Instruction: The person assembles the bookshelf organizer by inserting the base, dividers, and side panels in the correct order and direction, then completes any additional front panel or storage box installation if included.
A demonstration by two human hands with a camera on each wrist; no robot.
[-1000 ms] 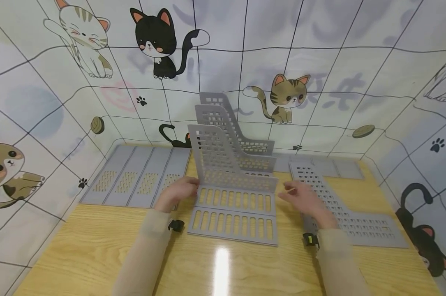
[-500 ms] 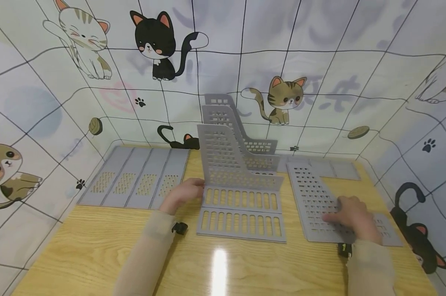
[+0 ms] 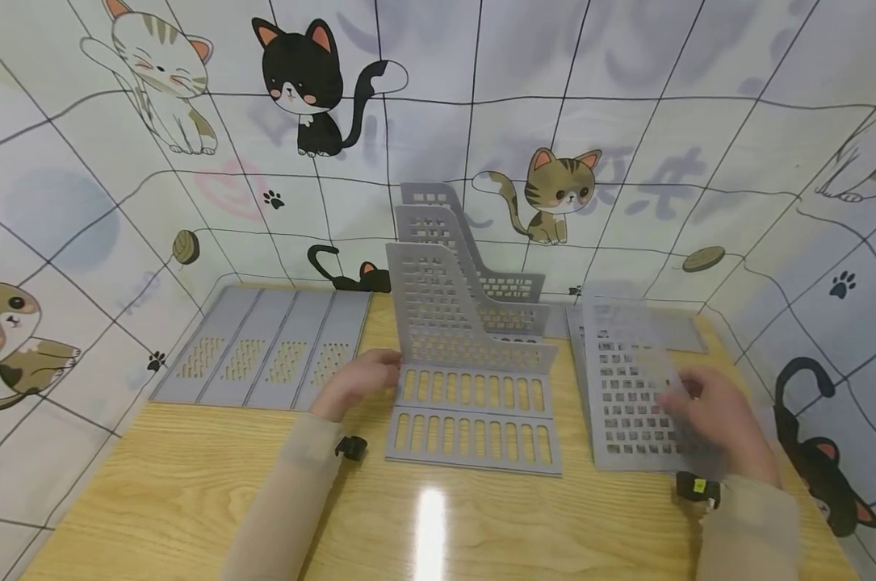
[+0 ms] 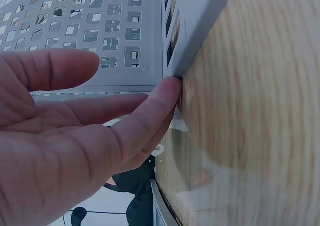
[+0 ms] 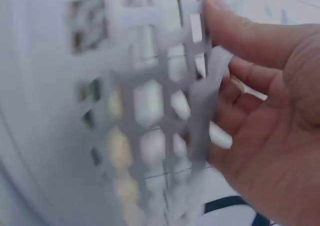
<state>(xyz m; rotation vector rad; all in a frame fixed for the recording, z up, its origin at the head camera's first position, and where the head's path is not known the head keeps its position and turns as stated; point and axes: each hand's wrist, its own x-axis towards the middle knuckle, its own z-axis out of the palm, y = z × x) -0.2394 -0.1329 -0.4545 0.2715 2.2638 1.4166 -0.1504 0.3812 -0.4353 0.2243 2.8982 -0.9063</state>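
Note:
A grey perforated rack (image 3: 474,466) with several upright stepped dividers (image 3: 423,258) and a slotted base stands mid-table. My left hand (image 3: 358,381) is at its left side, and in the left wrist view the straight fingertips (image 4: 167,88) touch the lower edge of the slotted base (image 4: 192,43), the thumb apart from the rest. On the right, my right hand (image 3: 721,411) pinches the edge of a loose grey stepped side panel (image 3: 595,403), tilted up and blurred by motion. In the right wrist view the panel's square-holed edge (image 5: 200,131) lies between thumb and fingers.
Flat grey panels (image 3: 227,311) with perforated patches lie side by side at the left. Another grey panel (image 3: 681,327) lies along the back right. One more panel edge (image 3: 579,363) shows behind the lifted panel. A cat-print cloth (image 3: 438,137) encloses the back and sides.
My right hand has moved right from beside the rack to the stepped panel, gripped it and tilted it up. The rack shifted slightly right in view; my left hand stays against it.

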